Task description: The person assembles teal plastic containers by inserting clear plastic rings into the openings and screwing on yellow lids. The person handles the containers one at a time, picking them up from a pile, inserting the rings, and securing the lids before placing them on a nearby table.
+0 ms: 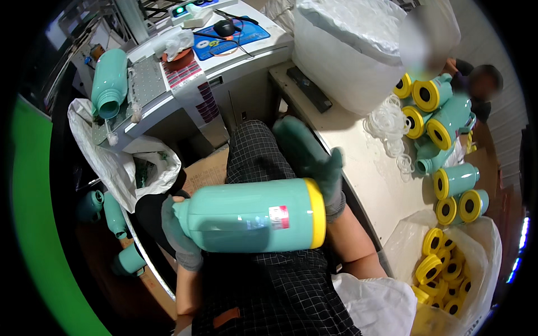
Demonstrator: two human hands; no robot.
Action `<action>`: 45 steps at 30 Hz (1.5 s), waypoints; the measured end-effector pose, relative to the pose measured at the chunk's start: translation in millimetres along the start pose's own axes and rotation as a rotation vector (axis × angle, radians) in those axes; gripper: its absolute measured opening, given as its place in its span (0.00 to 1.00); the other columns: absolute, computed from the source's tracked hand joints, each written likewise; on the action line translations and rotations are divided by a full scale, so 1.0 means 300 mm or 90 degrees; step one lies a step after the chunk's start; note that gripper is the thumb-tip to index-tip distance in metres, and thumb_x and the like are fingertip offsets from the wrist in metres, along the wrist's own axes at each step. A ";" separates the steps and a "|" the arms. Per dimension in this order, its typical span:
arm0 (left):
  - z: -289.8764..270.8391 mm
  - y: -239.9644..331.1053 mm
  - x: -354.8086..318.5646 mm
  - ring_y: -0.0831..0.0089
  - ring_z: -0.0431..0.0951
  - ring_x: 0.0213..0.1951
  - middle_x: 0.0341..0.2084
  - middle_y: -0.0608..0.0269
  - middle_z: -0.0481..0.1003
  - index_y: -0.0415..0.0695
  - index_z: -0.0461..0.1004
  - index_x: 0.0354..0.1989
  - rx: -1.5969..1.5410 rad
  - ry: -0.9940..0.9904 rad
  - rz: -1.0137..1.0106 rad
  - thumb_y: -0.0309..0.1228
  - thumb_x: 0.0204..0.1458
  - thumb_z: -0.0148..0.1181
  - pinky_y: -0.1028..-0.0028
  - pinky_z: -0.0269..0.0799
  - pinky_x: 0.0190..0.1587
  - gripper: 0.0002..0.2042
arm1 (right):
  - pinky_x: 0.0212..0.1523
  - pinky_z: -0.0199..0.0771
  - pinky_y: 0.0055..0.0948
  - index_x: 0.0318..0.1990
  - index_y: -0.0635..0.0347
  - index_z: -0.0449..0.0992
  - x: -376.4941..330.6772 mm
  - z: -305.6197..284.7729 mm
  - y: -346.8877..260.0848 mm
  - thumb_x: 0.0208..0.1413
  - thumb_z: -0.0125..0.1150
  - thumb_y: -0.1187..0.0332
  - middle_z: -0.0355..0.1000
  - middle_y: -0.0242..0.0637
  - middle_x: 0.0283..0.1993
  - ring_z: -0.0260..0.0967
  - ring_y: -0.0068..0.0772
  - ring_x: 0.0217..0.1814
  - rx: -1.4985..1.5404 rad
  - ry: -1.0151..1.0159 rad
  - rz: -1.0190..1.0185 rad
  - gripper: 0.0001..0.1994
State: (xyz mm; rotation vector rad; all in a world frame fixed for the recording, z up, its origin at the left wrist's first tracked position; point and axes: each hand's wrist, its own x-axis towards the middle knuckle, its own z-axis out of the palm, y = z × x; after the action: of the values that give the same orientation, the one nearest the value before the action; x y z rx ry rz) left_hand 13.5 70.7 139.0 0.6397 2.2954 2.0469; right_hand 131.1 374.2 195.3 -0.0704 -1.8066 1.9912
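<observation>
The teal flask, held across the lap by the left hand curled round its neck and the right hand spread open on its yellow base, could be dropped.

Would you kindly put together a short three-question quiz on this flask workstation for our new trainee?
1. True or false: the large teal plastic flask body lying across the lap has a yellow ring at its right end.
2. Which gloved hand grips its narrow neck: A) left hand, B) right hand?
3. Fill in: the loose yellow plastic rings lie in a ____ bag.

Key: 1 true; 2 A; 3 white.
</observation>
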 end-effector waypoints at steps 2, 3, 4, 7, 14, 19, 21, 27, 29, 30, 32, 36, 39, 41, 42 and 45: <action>0.003 -0.015 0.018 0.75 0.76 0.48 0.45 0.64 0.76 0.38 0.71 0.57 -0.029 0.013 -0.004 0.44 0.71 0.47 0.73 0.72 0.54 0.21 | 0.84 0.36 0.47 0.80 0.61 0.50 0.024 0.015 -0.007 0.61 0.27 0.20 0.46 0.51 0.83 0.47 0.48 0.84 0.006 0.022 0.001 0.55; 0.001 -0.011 0.015 0.75 0.76 0.48 0.46 0.64 0.76 0.38 0.71 0.57 -0.042 0.010 -0.027 0.45 0.71 0.47 0.73 0.72 0.55 0.21 | 0.83 0.37 0.47 0.80 0.61 0.47 0.010 0.007 -0.011 0.62 0.26 0.21 0.45 0.51 0.83 0.47 0.48 0.84 0.005 0.085 -0.013 0.55; 0.002 -0.003 0.008 0.75 0.76 0.49 0.46 0.63 0.76 0.38 0.71 0.57 -0.054 0.010 -0.055 0.45 0.71 0.47 0.73 0.72 0.55 0.21 | 0.83 0.38 0.46 0.81 0.61 0.44 -0.019 -0.010 -0.015 0.63 0.24 0.22 0.44 0.51 0.84 0.46 0.47 0.84 0.004 0.145 -0.022 0.54; -0.016 -0.016 0.022 0.75 0.77 0.49 0.46 0.64 0.77 0.39 0.71 0.57 -0.006 0.038 -0.013 0.42 0.73 0.44 0.72 0.71 0.57 0.19 | 0.82 0.44 0.46 0.81 0.61 0.39 -0.150 -0.017 -0.005 0.69 0.31 0.32 0.43 0.52 0.83 0.45 0.49 0.84 -0.015 0.161 -0.007 0.46; 0.118 0.082 0.023 0.69 0.73 0.54 0.60 0.55 0.68 0.35 0.56 0.72 -0.264 -0.001 -0.117 0.39 0.72 0.42 0.68 0.70 0.59 0.26 | 0.62 0.73 0.31 0.68 0.67 0.68 -0.293 0.061 0.107 0.77 0.40 0.55 0.72 0.46 0.64 0.74 0.38 0.61 -0.229 0.412 0.089 0.26; 0.177 0.202 0.006 0.68 0.70 0.54 0.62 0.54 0.66 0.38 0.54 0.74 -0.119 -0.137 -0.025 0.45 0.67 0.53 0.68 0.69 0.57 0.33 | 0.63 0.76 0.42 0.70 0.61 0.66 -0.277 -0.175 0.068 0.74 0.46 0.44 0.70 0.47 0.66 0.72 0.42 0.64 0.518 0.526 0.110 0.31; 0.181 0.150 0.020 0.61 0.77 0.49 0.63 0.41 0.67 0.28 0.69 0.61 0.067 -0.108 0.182 0.34 0.72 0.44 0.68 0.75 0.51 0.20 | 0.70 0.70 0.46 0.73 0.55 0.61 -0.325 -0.362 0.048 0.73 0.43 0.40 0.64 0.42 0.73 0.65 0.42 0.72 0.446 0.577 -0.065 0.33; 0.163 0.009 0.010 0.54 0.77 0.58 0.66 0.40 0.66 0.28 0.73 0.52 0.098 -0.233 0.089 0.26 0.66 0.52 0.70 0.78 0.47 0.13 | 0.64 0.77 0.45 0.67 0.55 0.67 -0.652 -1.164 -0.286 0.70 0.51 0.53 0.70 0.39 0.66 0.72 0.42 0.63 -0.004 0.875 -0.391 0.25; 0.165 -0.008 0.004 0.56 0.77 0.57 0.65 0.41 0.67 0.29 0.73 0.53 0.041 -0.193 -0.030 0.25 0.65 0.52 0.72 0.78 0.46 0.13 | 0.60 0.81 0.42 0.60 0.60 0.72 -0.541 -1.250 -0.447 0.66 0.58 0.59 0.74 0.45 0.61 0.75 0.43 0.60 0.331 0.925 -0.549 0.20; 0.167 -0.023 0.003 0.58 0.78 0.56 0.65 0.43 0.67 0.29 0.73 0.53 0.016 -0.176 -0.069 0.25 0.65 0.53 0.73 0.77 0.46 0.13 | 0.59 0.80 0.41 0.61 0.60 0.72 -0.509 -1.313 -0.504 0.66 0.58 0.59 0.74 0.45 0.61 0.75 0.42 0.59 0.373 0.947 -0.573 0.20; 0.194 0.037 0.012 0.71 0.78 0.47 0.58 0.52 0.71 0.33 0.72 0.57 -0.048 -0.143 -0.173 0.25 0.66 0.53 0.78 0.74 0.41 0.14 | 0.58 0.79 0.40 0.62 0.61 0.71 -0.475 -1.389 -0.535 0.67 0.57 0.60 0.73 0.45 0.61 0.74 0.41 0.58 0.298 0.943 -0.525 0.21; 0.157 -0.083 -0.021 0.79 0.74 0.35 0.38 0.67 0.74 0.44 0.71 0.61 -0.683 -0.173 -0.425 0.24 0.67 0.56 0.78 0.74 0.39 0.15 | 0.56 0.77 0.36 0.63 0.62 0.71 -0.474 -1.439 -0.427 0.69 0.56 0.61 0.73 0.44 0.61 0.73 0.38 0.55 -0.067 0.828 -0.280 0.21; 0.116 0.003 0.026 0.74 0.76 0.44 0.47 0.57 0.73 0.35 0.69 0.58 0.178 -0.126 0.164 0.22 0.58 0.67 0.72 0.77 0.46 0.21 | 0.54 0.76 0.33 0.64 0.63 0.70 -0.429 -1.263 -0.172 0.70 0.55 0.62 0.73 0.44 0.61 0.73 0.35 0.53 -0.292 0.787 -0.150 0.21; 0.023 0.008 0.028 0.73 0.76 0.42 0.45 0.58 0.73 0.36 0.70 0.56 0.147 0.003 -0.016 0.21 0.55 0.69 0.73 0.77 0.45 0.21 | 0.53 0.75 0.32 0.65 0.64 0.70 -0.350 -1.024 0.014 0.70 0.54 0.62 0.73 0.43 0.61 0.72 0.34 0.52 -0.381 0.722 -0.091 0.21; -0.059 -0.051 0.019 0.73 0.76 0.41 0.44 0.59 0.73 0.37 0.71 0.55 0.205 0.099 0.015 0.21 0.54 0.69 0.73 0.76 0.45 0.21 | 0.53 0.75 0.31 0.65 0.64 0.69 -0.329 -0.893 0.094 0.71 0.54 0.63 0.73 0.43 0.61 0.72 0.33 0.51 -0.403 0.678 -0.062 0.21; -0.250 -0.126 0.003 0.66 0.75 0.46 0.47 0.54 0.71 0.37 0.70 0.55 0.154 0.341 -0.175 0.32 0.53 0.72 0.66 0.74 0.50 0.24 | 0.51 0.73 0.28 0.66 0.66 0.69 -0.312 -0.566 0.287 0.72 0.53 0.63 0.72 0.43 0.61 0.72 0.31 0.49 -0.442 0.516 -0.010 0.21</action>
State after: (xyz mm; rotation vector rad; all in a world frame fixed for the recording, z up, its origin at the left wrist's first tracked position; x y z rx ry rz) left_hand -18.5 -2.9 114.5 -0.2646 2.7333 2.0040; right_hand 246.4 495.6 64.8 -0.9175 -1.7751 0.9749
